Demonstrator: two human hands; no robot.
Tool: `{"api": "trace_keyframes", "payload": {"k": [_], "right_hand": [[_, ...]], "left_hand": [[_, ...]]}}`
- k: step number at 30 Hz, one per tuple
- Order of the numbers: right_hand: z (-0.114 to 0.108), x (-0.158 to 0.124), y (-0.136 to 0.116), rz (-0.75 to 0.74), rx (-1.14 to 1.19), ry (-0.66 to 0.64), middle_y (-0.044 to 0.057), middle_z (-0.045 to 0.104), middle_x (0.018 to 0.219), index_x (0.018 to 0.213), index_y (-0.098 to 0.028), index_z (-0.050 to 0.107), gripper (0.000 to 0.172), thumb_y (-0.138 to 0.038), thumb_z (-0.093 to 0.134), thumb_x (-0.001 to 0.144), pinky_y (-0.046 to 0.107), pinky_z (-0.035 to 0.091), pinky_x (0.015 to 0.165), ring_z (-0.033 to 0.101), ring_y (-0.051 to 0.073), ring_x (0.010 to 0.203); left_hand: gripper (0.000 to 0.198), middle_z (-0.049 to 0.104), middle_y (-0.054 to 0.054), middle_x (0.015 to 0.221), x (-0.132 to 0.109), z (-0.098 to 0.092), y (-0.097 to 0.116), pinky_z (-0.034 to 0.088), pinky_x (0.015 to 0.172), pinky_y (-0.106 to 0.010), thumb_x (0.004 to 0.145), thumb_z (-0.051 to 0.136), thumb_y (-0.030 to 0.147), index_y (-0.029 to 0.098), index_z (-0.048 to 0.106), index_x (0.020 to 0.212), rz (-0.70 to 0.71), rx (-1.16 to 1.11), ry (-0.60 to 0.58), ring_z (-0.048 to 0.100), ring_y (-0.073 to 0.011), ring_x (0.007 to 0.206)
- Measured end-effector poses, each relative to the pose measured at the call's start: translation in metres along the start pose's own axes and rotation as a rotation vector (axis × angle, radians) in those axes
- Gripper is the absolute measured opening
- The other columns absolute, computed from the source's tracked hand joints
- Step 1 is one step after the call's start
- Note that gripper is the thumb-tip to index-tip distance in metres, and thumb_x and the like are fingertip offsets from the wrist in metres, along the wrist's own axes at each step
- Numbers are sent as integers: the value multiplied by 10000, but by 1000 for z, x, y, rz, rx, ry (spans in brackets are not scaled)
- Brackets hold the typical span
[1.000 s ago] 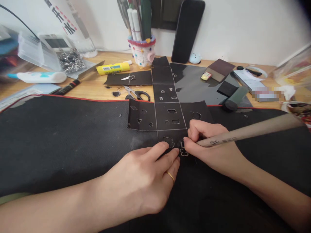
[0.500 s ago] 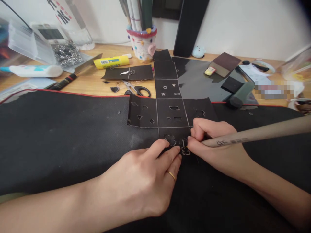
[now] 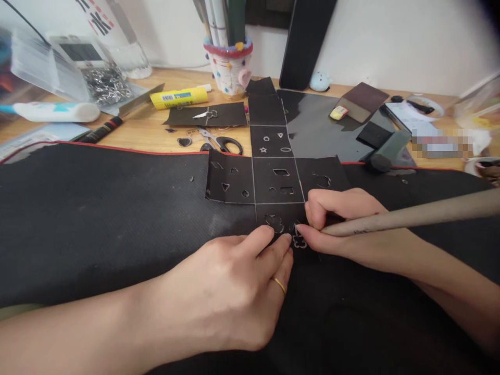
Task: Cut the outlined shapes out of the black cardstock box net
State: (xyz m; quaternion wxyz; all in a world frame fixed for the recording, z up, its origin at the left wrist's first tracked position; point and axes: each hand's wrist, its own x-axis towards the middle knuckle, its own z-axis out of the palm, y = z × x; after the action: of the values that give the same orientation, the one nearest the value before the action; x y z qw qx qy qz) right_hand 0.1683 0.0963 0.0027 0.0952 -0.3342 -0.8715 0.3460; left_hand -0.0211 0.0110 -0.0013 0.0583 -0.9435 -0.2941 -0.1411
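Observation:
A cross-shaped sheet of black paper [image 3: 278, 179] with pale lines and several small cut or drawn shapes lies on a black mat [image 3: 117, 224]. My left hand [image 3: 238, 286], with a gold ring, rests with fingers apart on the sheet's lower part. In my right hand [image 3: 344, 224] a long beige-grey tool [image 3: 414, 213] like a pen or knife is pinched; its tip is hidden by the fingers. Just beside both hands' fingertips is a flower-shaped outline [image 3: 300, 241] on the paper, with a larger one to its left.
Behind the mat are scissors [image 3: 222, 143], a yellow glue stick [image 3: 179, 97], a decorated pen cup [image 3: 230, 67], a strip of black paper [image 3: 230, 114], an eraser [image 3: 338, 112] and a box of metal rings [image 3: 107, 88].
My right hand has shifted slightly left and up, and the tool's visible angle has changed a little. My left hand stays on the paper nearly unmoved.

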Motion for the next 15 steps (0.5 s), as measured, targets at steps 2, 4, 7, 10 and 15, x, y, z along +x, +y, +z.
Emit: {"api": "trace_keyframes", "payload": {"k": [2,4,7,10,15], "right_hand": [[-6,5,-1,-32,41,-88,-55,425,512,557,-190,351,262,-202,548,729,206,279,413,366,63,455],[-10,9,-1,-34,75,-137,-56,425,498,561,-192,371,254,-218,566,722,206,270,401,367,67,453],[-11,12,-1,-2,125,-146,-53,428,504,570,-194,378,250,-224,583,711,209,267,402,366,74,463],[-9,13,1,1,167,-125,-47,423,534,562,-195,362,256,-206,564,720,217,286,434,377,82,492],[-6,14,5,-46,218,-128,-47,390,563,552,-196,325,283,-167,544,728,227,287,465,370,86,521]], "left_hand": [[363,638,-159,925,0,0,0,526,609,-312,846,262,42,36,604,969,14,3,15,596,-229,842],[354,637,-158,931,0,0,0,522,612,-315,848,269,43,41,600,975,23,25,18,601,-224,832],[368,644,-143,936,1,-1,1,527,635,-313,851,259,43,62,609,964,42,73,18,610,-208,812],[364,649,-125,947,2,-1,2,532,672,-301,848,269,41,71,619,943,52,113,39,615,-202,831],[353,639,-111,990,-1,-1,5,530,748,-293,833,292,27,72,618,960,73,169,56,604,-205,908]]}}
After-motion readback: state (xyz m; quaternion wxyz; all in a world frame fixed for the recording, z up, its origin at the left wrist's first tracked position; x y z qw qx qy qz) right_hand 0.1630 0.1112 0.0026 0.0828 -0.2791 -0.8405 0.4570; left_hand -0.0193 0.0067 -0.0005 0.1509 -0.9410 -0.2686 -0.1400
